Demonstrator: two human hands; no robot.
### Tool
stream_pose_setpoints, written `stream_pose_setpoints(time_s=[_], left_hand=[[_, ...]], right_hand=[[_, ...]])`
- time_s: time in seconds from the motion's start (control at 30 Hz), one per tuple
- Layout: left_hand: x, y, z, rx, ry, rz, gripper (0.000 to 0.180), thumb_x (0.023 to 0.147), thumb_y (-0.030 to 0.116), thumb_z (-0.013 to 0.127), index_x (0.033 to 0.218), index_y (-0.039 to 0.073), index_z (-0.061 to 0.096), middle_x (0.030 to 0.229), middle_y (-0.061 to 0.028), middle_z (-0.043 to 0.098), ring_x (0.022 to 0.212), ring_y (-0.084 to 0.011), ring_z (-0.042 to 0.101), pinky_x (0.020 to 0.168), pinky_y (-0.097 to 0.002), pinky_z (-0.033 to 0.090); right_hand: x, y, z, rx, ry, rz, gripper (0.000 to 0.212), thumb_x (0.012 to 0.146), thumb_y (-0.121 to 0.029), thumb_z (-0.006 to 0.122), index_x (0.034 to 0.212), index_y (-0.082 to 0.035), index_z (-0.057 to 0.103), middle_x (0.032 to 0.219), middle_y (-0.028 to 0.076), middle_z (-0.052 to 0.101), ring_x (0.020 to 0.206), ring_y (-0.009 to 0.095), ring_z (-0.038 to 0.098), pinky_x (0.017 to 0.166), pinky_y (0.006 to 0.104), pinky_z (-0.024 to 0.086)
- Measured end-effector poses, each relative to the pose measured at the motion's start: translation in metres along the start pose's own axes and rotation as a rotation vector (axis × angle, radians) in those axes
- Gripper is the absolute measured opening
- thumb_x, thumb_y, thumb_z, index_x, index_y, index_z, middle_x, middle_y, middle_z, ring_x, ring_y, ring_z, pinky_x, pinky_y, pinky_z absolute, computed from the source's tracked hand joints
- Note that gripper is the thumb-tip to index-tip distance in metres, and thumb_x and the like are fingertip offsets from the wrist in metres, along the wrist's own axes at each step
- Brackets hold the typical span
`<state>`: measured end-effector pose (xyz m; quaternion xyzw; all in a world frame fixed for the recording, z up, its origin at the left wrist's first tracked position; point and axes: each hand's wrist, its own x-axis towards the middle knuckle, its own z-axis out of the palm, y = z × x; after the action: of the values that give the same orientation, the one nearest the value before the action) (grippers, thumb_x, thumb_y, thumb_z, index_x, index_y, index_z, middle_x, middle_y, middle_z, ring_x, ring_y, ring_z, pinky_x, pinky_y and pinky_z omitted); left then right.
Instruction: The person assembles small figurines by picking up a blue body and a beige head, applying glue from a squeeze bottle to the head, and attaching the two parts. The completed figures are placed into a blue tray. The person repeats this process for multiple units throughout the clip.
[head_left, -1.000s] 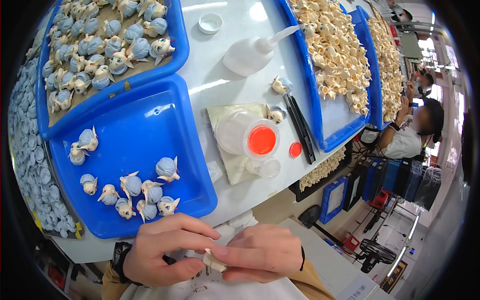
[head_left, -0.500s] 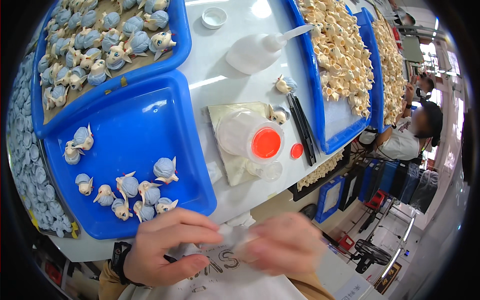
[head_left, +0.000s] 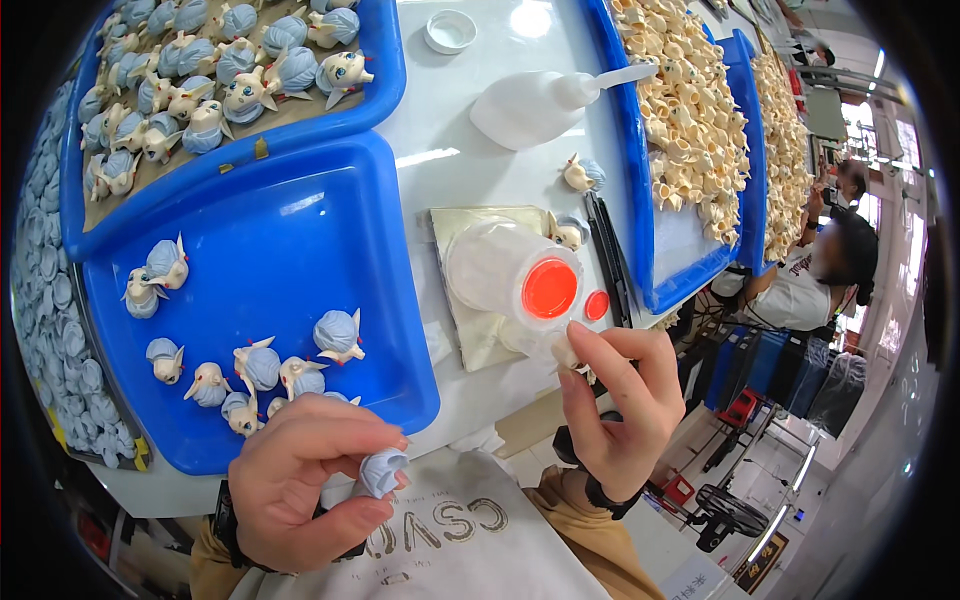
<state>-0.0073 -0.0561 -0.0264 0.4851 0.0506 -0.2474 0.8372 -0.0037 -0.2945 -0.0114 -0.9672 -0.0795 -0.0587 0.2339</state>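
Note:
My left hand (head_left: 300, 485), low and left of centre, is closed on a pale blue doll hair piece (head_left: 382, 472) held between thumb and fingers. To its right, my right hand (head_left: 628, 405) pinches a small cream doll-head part (head_left: 567, 353), mostly covered by the fingertips. Just beyond that part stands a translucent tub (head_left: 490, 265) with bright red contents (head_left: 549, 288), on a pale square pad (head_left: 470, 335). Several finished doll heads with blue hair (head_left: 260, 368) lie in the near blue tray (head_left: 300, 240), past my left hand.
A white squeeze bottle (head_left: 530, 108) and a small round lid (head_left: 451, 32) stand on the table. Dark tweezers (head_left: 608, 240) lie beside a blue tray of cream head parts (head_left: 700, 120). Blue hair pieces (head_left: 45, 300) fill the far left. Another person (head_left: 800, 285) sits at right.
My hands have moved apart: the right has gone up toward the red-filled tub with the cream part, while the left stays low, its blue hair piece now plainly visible. The view has shifted slightly.

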Motion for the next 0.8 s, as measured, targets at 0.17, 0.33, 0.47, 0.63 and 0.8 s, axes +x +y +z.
stream_pose_setpoints(time_s=[0.17,0.33,0.47,0.63,0.8], left_hand=[[-0.0003,-0.0025,-0.0076,0.081,-0.085,0.02,0.035,0.07,-0.004,0.064,0.103,-0.009,0.053,0.1,-0.0172,0.051,0.084,-0.0171,0.057,0.069,-0.023,0.051],[-0.0002,-0.0027,-0.0075,0.088,-0.086,0.029,0.035,0.07,-0.005,0.064,0.103,-0.009,0.053,0.1,-0.0172,0.051,0.085,-0.017,0.057,0.069,-0.0231,0.051],[-0.0003,-0.0024,-0.0074,0.072,-0.078,0.016,0.035,0.07,-0.005,0.064,0.103,-0.009,0.053,0.1,-0.0171,0.052,0.085,-0.0172,0.058,0.069,-0.0232,0.051],[0.0007,-0.0024,-0.0064,0.058,-0.079,0.021,0.035,0.07,-0.005,0.064,0.103,-0.009,0.053,0.1,-0.0171,0.051,0.085,-0.0172,0.058,0.07,-0.0233,0.051],[0.0006,-0.0023,-0.007,0.074,-0.078,0.009,0.036,0.069,-0.005,0.064,0.103,-0.009,0.053,0.099,-0.0167,0.052,0.084,-0.0169,0.058,0.07,-0.0232,0.05]], right_hand=[[0.0019,-0.0036,-0.0001,-0.072,-0.003,-0.006,0.041,0.056,0.001,0.067,0.096,-0.006,0.065,0.078,0.006,0.055,0.071,0.021,0.05,0.064,0.0305,0.038],[0.0011,-0.0037,0.0025,-0.077,0.009,-0.014,0.039,0.057,-0.002,0.068,0.096,-0.008,0.065,0.079,0.004,0.054,0.075,0.022,0.049,0.067,0.032,0.037],[0.0016,-0.0078,0.0012,-0.103,-0.018,-0.023,0.039,0.058,-0.002,0.068,0.096,-0.008,0.065,0.079,0.004,0.054,0.076,0.023,0.049,0.069,0.0327,0.037],[0.0001,-0.0084,-0.0009,-0.123,-0.011,0.025,0.039,0.058,-0.002,0.068,0.096,-0.008,0.065,0.08,0.004,0.054,0.076,0.023,0.049,0.07,0.0333,0.037],[0.0002,-0.0064,0.0044,-0.084,0.007,-0.017,0.04,0.056,-0.001,0.067,0.096,-0.009,0.066,0.08,0.003,0.055,0.076,0.022,0.049,0.07,0.0329,0.036]])
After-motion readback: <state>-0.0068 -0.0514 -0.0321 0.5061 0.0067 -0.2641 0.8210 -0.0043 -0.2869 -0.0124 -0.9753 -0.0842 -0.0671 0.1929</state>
